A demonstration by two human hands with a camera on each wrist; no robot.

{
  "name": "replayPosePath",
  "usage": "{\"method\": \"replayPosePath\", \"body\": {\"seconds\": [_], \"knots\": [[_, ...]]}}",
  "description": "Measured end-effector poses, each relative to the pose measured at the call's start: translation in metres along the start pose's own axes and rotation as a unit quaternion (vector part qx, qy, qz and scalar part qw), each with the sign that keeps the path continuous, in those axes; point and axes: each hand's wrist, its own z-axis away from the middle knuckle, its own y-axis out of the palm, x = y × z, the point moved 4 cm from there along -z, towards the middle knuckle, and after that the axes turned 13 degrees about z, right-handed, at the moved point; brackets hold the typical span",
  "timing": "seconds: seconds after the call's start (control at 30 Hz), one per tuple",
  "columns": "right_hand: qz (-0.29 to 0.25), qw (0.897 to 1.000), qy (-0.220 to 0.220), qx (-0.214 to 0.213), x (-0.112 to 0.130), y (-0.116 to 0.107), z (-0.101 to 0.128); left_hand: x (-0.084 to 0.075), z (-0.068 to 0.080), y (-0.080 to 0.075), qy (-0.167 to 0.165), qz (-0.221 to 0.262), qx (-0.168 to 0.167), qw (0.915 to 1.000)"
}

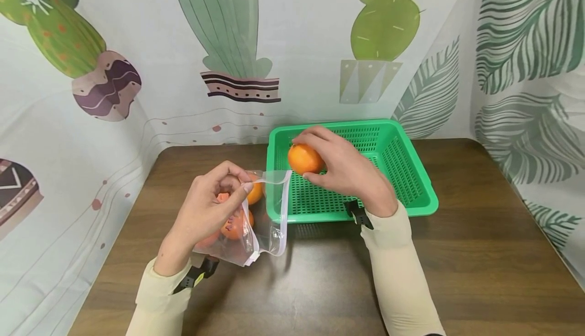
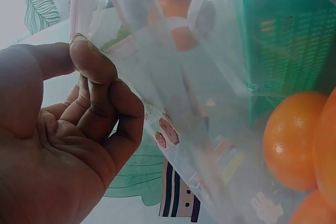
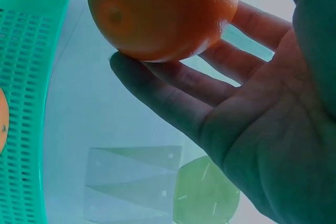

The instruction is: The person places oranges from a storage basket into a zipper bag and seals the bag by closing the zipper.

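My right hand [image 1: 347,171] sits at the centre of the head view, fingers and thumb curled round an orange [image 1: 304,159], holding it over the near-left corner of the green basket [image 1: 411,173]. In the right wrist view the orange [image 3: 160,11] fills the top of the frame, resting on the fingertips [image 3: 157,85]. I judge it firm, round and fairly light, with a dimpled, slightly waxy skin that could roll if the hold loosens; a wrap around its widest part seems safest.

To the left and lower, my left hand [image 1: 205,209] pinches the rim of a clear plastic bag [image 1: 267,219] between thumb and forefinger, keeping its mouth open toward the basket. The left wrist view shows the fingers [image 2: 100,85] curled on the thin film [image 2: 199,108]. The bag looks soft, floppy and slick, so I would hold it by the stiffer zip strip. More oranges [image 1: 235,224] lie inside it.

The basket is rigid perforated plastic, standing on a dark wooden table [image 1: 480,255]. Cloth printed with cacti and leaves [image 1: 384,26] hangs behind.
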Motion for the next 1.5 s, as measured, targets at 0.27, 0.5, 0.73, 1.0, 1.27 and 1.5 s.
{"method": "replayPosePath", "body": {"seconds": [0.27,0.5,0.73,1.0,1.27,1.5], "knots": [[-0.001,1.000,-0.019,-0.014,0.003,-0.007,0.009,0.001,0.001,0.000,0.000,-0.003,0.000,1.0000],[-0.016,0.999,-0.043,-0.027,0.011,-0.013,0.020,0.000,0.001,0.001,0.003,0.004,0.004,1.0000],[-0.018,0.996,-0.082,-0.032,0.028,-0.017,0.025,0.000,0.001,0.001,-0.002,-0.002,0.001,1.0000],[-0.022,0.993,-0.111,-0.027,0.044,-0.016,0.028,0.000,0.001,0.000,0.000,0.000,-0.005,1.0000],[-0.030,0.991,-0.128,-0.016,0.055,-0.014,0.028,-0.002,0.000,0.000,0.005,-0.003,-0.013,0.9999],[-0.037,0.989,-0.142,-0.009,0.062,-0.010,0.027,-0.002,0.000,-0.001,0.011,-0.010,-0.024,0.9996]]}}
